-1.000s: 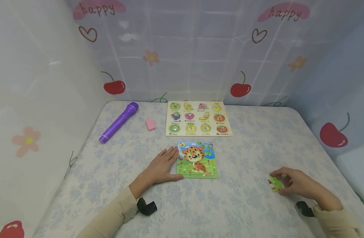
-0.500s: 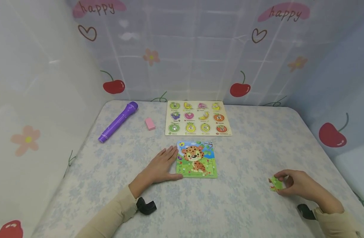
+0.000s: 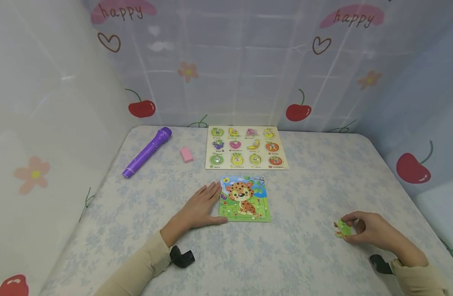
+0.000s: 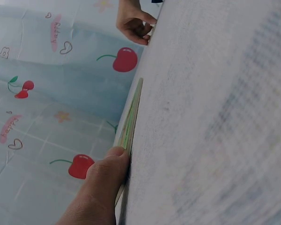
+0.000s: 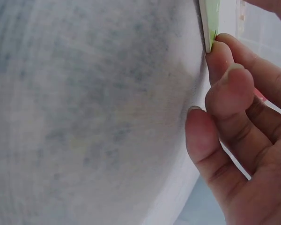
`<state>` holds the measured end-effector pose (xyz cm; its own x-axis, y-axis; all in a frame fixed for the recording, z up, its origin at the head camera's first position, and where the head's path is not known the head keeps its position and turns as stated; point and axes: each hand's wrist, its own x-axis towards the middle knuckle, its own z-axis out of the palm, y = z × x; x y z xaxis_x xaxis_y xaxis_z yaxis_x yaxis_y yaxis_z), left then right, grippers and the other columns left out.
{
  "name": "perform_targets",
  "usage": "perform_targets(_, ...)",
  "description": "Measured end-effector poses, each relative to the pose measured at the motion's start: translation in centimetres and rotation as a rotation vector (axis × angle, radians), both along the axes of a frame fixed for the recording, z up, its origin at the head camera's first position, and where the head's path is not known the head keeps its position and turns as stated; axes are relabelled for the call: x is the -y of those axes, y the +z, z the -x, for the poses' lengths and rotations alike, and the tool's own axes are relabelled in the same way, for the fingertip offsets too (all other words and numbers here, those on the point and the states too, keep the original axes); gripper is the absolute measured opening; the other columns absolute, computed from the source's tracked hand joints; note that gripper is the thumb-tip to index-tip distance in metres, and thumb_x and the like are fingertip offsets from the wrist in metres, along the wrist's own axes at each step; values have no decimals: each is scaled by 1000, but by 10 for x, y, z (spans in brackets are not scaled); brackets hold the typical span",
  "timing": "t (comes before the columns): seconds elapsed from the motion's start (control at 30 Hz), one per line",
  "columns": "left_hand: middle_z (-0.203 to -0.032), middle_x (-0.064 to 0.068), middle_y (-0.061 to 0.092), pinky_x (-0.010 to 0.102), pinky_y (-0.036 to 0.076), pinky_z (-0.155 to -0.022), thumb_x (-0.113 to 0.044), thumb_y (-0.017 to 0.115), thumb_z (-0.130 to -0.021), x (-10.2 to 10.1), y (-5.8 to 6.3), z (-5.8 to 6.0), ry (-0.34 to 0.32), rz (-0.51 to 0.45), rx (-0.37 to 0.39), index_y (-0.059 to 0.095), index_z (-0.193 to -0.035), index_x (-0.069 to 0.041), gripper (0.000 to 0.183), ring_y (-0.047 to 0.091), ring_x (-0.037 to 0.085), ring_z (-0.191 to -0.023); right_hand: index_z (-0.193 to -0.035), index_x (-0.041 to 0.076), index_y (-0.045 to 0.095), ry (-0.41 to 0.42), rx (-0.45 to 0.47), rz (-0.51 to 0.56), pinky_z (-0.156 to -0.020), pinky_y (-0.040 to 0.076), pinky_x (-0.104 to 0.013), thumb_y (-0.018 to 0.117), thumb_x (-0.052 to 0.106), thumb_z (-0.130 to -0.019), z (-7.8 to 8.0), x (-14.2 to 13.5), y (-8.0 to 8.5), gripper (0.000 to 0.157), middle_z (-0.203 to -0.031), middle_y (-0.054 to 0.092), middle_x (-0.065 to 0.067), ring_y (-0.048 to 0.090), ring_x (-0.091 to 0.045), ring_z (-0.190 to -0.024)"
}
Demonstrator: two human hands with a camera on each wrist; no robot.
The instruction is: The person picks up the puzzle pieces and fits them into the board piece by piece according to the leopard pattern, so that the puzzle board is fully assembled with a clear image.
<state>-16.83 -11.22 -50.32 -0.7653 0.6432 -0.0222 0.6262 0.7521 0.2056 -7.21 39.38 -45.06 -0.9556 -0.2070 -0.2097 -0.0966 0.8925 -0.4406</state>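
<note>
A square jigsaw puzzle [image 3: 262, 211] with a cartoon leopard lies flat in the middle of the table. My left hand [image 3: 198, 207] rests at its left side with the fingers stretched out, fingertips and thumb along the edge. In the left wrist view the left thumb [image 4: 103, 180] touches the thin side of the puzzle [image 4: 131, 122]. Over at the right, my right hand [image 3: 372, 230] pinches a green puzzle piece [image 3: 345, 228] between thumb and index finger, low at the tabletop. The right wrist view shows only a corner of that piece [image 5: 210, 23] by the fingertips.
Behind the leopard puzzle lies a wooden fruit peg board [image 3: 245, 167]. A pink eraser-like block [image 3: 187, 154] and a purple toy microphone [image 3: 146, 153] lie at the back left. Printed curtains [image 3: 245, 53] enclose the table on the sides and back.
My right hand has shifted a little to the right with the green piece, then stayed nearly still over the last half second. The left hand and the leopard puzzle have not visibly moved.
</note>
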Motion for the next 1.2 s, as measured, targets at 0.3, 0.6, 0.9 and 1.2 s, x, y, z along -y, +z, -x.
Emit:
perform_targets(0.3, -165, 7, 12, 42, 14, -125, -78, 46, -83, 0, -1, 1, 3, 6, -10, 15, -156, -7, 107, 12, 22, -153, -111, 2, 69, -26, -23, -17, -58, 41, -20, 89, 32, -65, 2, 3, 0, 58, -94, 67, 0, 45, 3, -70)
perform_targets(0.6, -165, 6, 11, 42, 14, -125, -78, 47, -83, 0, 0, 1, 5, 4, 1, 14, -157, -8, 107, 12, 21, -153, -108, 2, 70, -11, -68, -19, -64, 50, -20, 89, 33, -64, 7, 14, 0, 57, -100, 71, -5, 54, 8, -79)
perform_targets(0.9, -165, 7, 13, 42, 14, -125, -78, 47, -83, 0, 0, 0, 0, -4, 1, 14, -156, -7, 107, 12, 22, -153, -107, 6, 71, 11, -109, -45, -65, 47, -21, 89, 33, -65, 17, 38, 2, 53, -99, 69, -1, 53, 2, -80)
perform_targets(1.2, -165, 7, 11, 43, 14, -125, -77, 48, -84, 1, 0, 0, -3, -11, 0, 14, -157, -8, 106, 12, 22, -153, -107, 6, 71, 91, -153, -25, -63, 47, -23, 88, 27, -67, 30, 57, 8, 48, -91, 65, 4, 52, -2, -76)
